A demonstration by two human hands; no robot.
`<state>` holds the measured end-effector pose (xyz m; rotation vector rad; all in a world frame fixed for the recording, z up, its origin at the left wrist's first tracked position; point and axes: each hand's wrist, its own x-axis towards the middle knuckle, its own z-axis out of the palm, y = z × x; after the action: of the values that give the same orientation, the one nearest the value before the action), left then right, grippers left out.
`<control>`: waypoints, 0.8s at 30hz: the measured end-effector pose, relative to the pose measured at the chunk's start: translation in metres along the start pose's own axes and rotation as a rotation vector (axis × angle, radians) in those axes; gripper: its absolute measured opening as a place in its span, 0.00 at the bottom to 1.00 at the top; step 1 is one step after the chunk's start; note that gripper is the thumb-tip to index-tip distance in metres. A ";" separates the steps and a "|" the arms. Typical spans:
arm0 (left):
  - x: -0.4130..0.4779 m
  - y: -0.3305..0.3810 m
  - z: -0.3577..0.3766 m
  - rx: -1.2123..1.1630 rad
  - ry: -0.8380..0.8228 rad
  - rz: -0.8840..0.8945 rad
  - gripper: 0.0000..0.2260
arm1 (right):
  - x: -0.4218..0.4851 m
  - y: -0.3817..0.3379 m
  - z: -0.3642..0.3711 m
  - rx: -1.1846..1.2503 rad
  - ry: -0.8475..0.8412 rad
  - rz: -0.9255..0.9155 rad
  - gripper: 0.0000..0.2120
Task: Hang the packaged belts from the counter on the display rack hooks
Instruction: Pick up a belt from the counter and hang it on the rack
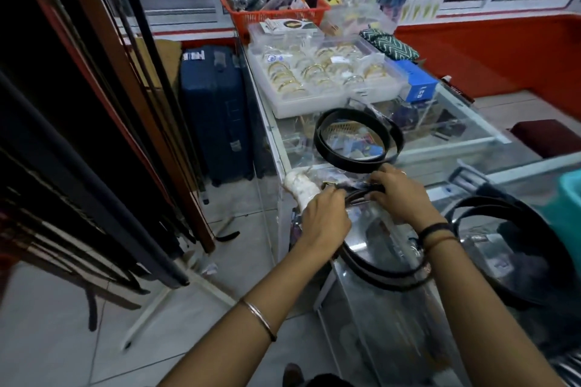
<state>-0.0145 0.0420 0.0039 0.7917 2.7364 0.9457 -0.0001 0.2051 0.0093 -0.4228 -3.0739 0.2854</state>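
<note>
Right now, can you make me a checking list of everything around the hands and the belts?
Surface: glass counter, a see-through display case with goods inside.
Job's things: held belt in clear wrap, gripped at its top by both hands; coiled belt lies farther along the counter; third belt lies at the right edge; display rack on the left already carries hanging belts.
Clutter: bangle tray, orange basket, blue box.
Grippers: left hand and right hand both closed on the held belt.
Cables: nothing seen.
Surroundings: blue suitcase on the tiled floor, red wall behind.
</note>
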 end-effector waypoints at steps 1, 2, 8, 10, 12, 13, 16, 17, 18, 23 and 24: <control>-0.002 -0.004 -0.005 0.004 0.027 0.011 0.14 | -0.002 -0.003 -0.001 0.002 0.014 -0.016 0.16; -0.006 -0.009 -0.012 0.015 0.054 0.022 0.16 | -0.005 -0.008 -0.003 0.010 0.021 -0.035 0.15; -0.033 -0.050 -0.063 0.057 0.265 0.031 0.19 | -0.013 -0.070 -0.017 0.248 0.006 -0.240 0.13; -0.043 -0.067 -0.083 0.063 0.353 0.008 0.18 | -0.014 -0.099 -0.019 0.494 0.008 -0.281 0.11; -0.054 -0.081 -0.103 0.063 0.434 -0.025 0.17 | -0.015 -0.130 -0.018 0.733 0.038 -0.291 0.09; -0.061 -0.089 -0.115 0.057 0.477 -0.030 0.17 | -0.016 -0.148 -0.020 0.832 0.069 -0.301 0.09; -0.078 -0.105 -0.149 0.008 0.560 0.011 0.13 | -0.020 -0.203 -0.027 1.087 0.163 -0.367 0.04; -0.083 -0.109 -0.160 -0.035 0.588 0.025 0.12 | -0.022 -0.222 -0.029 1.165 0.171 -0.392 0.02; -0.087 -0.112 -0.172 -0.104 0.623 0.032 0.12 | -0.025 -0.243 -0.032 1.222 0.178 -0.422 0.01; -0.113 -0.116 -0.239 -0.536 0.851 -0.026 0.06 | -0.043 -0.335 -0.048 1.331 0.234 -0.564 0.04; -0.118 -0.117 -0.252 -0.599 0.890 -0.026 0.05 | -0.046 -0.349 -0.052 1.336 0.240 -0.597 0.04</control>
<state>-0.0383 -0.2321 0.1277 0.2322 2.7226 2.4043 -0.0459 -0.1287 0.1248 0.4580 -1.9512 1.7920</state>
